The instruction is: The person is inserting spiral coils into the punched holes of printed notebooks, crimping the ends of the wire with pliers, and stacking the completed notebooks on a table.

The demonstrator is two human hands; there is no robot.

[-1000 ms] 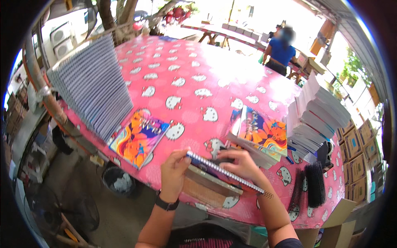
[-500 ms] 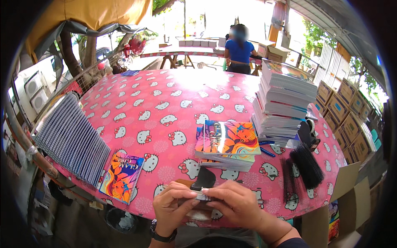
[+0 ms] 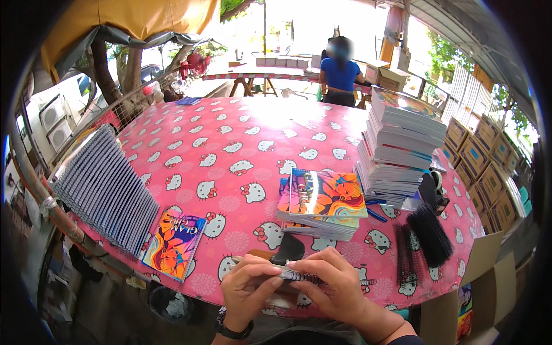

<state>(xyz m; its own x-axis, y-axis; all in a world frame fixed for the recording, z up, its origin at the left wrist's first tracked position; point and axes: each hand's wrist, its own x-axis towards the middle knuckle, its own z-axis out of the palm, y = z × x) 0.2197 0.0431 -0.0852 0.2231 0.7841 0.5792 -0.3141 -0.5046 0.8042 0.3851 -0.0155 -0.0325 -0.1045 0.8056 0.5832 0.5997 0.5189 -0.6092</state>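
Note:
Close to the table's near edge, my left hand (image 3: pixel 253 287) is closed on a thin book (image 3: pixel 286 275), seen nearly edge-on. My right hand (image 3: pixel 332 286) pinches at the same edge, its fingers around a dark spiral coil (image 3: pixel 307 278) that runs along the book and pokes out past the hand. How far the coil is threaded I cannot tell. Just beyond my fingers stands a black curved piece (image 3: pixel 288 248) by a brown block. Behind it lies a short stack of colourful-covered books (image 3: pixel 325 198). Another such book (image 3: pixel 174 241), spiral-bound, lies left, against a tall leaning pile of spiral-bound books (image 3: pixel 106 192).
On the right are a tall book stack (image 3: pixel 399 146), blue pens (image 3: pixel 376 214), a tape dispenser (image 3: pixel 432 190) and bundles of black coils (image 3: pixel 430 237). An open carton (image 3: pixel 486 276) stands beyond the pink table (image 3: pixel 230 190). A person in blue (image 3: pixel 339 72) stands at a far table.
The view has shifted slightly, moving the scene a little right and down. More of the dark coil shows between my hands, and the book's edge is more visible.

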